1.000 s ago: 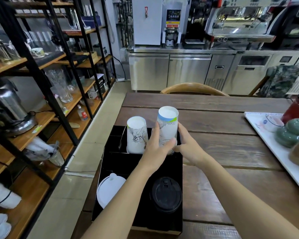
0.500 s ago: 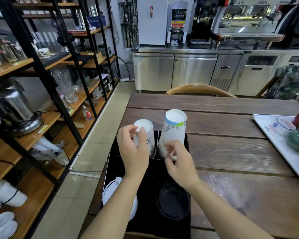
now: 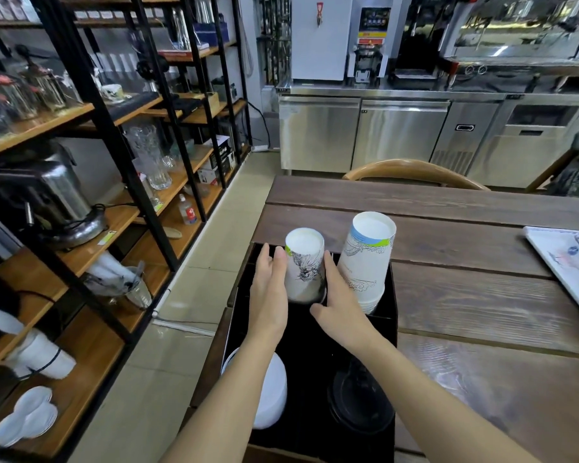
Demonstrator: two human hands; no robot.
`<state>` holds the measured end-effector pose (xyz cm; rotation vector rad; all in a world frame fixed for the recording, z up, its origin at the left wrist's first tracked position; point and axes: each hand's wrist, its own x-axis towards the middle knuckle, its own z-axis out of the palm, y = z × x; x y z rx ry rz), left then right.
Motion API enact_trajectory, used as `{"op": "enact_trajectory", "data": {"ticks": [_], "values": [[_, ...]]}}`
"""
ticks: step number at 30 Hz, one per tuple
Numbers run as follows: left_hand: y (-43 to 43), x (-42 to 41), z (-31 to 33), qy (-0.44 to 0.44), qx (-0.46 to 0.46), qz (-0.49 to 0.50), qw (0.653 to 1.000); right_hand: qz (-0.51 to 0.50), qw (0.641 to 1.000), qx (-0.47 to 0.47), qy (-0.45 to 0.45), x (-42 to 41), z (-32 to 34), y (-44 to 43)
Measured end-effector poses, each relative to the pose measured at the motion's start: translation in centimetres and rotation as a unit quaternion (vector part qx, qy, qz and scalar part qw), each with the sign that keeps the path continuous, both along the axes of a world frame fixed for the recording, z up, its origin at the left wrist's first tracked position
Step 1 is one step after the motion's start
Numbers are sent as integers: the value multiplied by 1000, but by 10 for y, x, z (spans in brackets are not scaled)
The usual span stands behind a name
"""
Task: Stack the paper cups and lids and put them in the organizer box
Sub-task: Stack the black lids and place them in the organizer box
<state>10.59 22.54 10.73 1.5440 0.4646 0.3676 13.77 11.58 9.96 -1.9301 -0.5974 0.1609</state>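
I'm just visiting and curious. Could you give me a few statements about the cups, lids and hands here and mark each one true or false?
1. Both cup stacks stand upside down in the black organizer box. True.
2. The taller cup stack is on the person's left. False: it is on the right, and the shorter cup stack is on the left.
3. The left hand and right hand flank the shorter stack. True.
4. The white lids lie on the wooden table. False: they sit in the box, beside the black lids.
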Motion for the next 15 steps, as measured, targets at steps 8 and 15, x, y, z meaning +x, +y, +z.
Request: {"op": "enact_trajectory", "data": {"ticks": [8, 15], "values": [[-19, -31, 1, -57, 77, 87, 992, -133, 987, 18, -89, -11, -20, -34], [-54, -63, -46, 95, 153, -81, 980, -98, 983, -94, -120, -33, -37, -97]]}}
